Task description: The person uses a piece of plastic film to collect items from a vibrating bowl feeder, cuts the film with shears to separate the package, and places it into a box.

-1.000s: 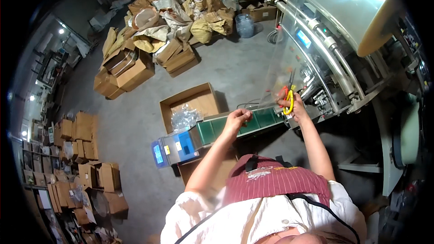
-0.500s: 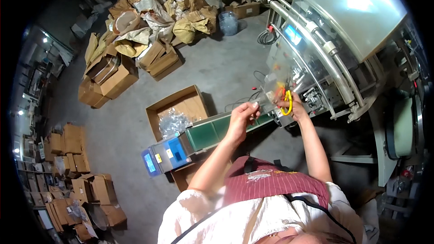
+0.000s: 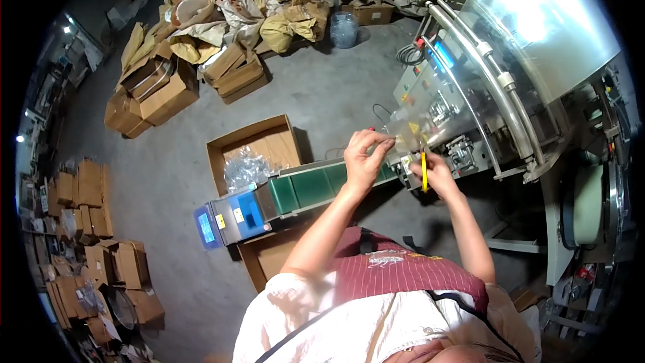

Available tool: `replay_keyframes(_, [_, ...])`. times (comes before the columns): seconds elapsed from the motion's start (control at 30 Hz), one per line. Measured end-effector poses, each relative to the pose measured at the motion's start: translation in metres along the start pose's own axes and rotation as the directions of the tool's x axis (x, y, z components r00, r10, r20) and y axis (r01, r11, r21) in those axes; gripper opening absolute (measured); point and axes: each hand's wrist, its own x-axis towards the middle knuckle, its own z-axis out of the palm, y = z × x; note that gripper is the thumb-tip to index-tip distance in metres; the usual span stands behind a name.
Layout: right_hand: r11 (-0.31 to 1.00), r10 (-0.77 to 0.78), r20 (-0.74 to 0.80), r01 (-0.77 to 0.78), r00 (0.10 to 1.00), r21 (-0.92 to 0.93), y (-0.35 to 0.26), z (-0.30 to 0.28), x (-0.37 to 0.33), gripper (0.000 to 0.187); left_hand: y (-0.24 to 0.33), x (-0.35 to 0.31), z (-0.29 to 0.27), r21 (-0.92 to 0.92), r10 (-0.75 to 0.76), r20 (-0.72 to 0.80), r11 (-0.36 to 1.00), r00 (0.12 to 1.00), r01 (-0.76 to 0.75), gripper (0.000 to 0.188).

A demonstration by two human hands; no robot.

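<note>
My left hand is closed in a pinch, with thumb and fingertips together on what looks like the edge of clear plastic film. This film stretches from my fingertips toward the machine. My right hand is closed around a pair of scissors with yellow handles, seen nearly edge-on. Their blades are hard to make out against the film and machine parts. Both hands are above the machine-side end of a green conveyor belt, the right one closer to the machine.
A blue-and-clear box unit sits at the conveyor's left end. Behind it an open carton holds clear plastic packets; another carton is below. Metal guide rods cross the machine at right. Sacks and cartons are piled farther off.
The scissors have turned from an open-handled view to nearly edge-on. My left hand has risen slightly, still pinched. The whole view has shifted a little.
</note>
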Motion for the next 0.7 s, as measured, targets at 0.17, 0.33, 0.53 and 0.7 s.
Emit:
replay_keyframes(0.17, [0.45,-0.024,0.245,0.23,0.969,-0.863,-0.067,-0.016,-0.085,0.057,-0.006,-0.001,-0.011,-0.022,-0.01,0.027,1.0,1.0,0.011,0.007])
replay_keyframes(0.33, [0.005,-0.353,0.579,0.62,0.735,-0.785,-0.159,-0.021,-0.142,0.048,-0.008,-0.002,-0.009,-0.069,-0.009,0.033,0.998,0.999,0.012,0.008])
replay_keyframes(0.53, [-0.426,-0.183,0.739,0.625,0.648,-0.654,-0.262,-0.001,-0.143,0.05,-0.013,-0.011,-0.013,-0.05,0.016,-0.055,0.999,0.998,-0.019,0.007])
replay_keyframes(0.7, [-0.711,-0.115,0.781,0.498,0.613,-0.496,-0.305,0.022,-0.122,0.059,-0.005,-0.015,-0.012,-0.044,0.031,-0.089,0.998,0.996,-0.035,0.008])
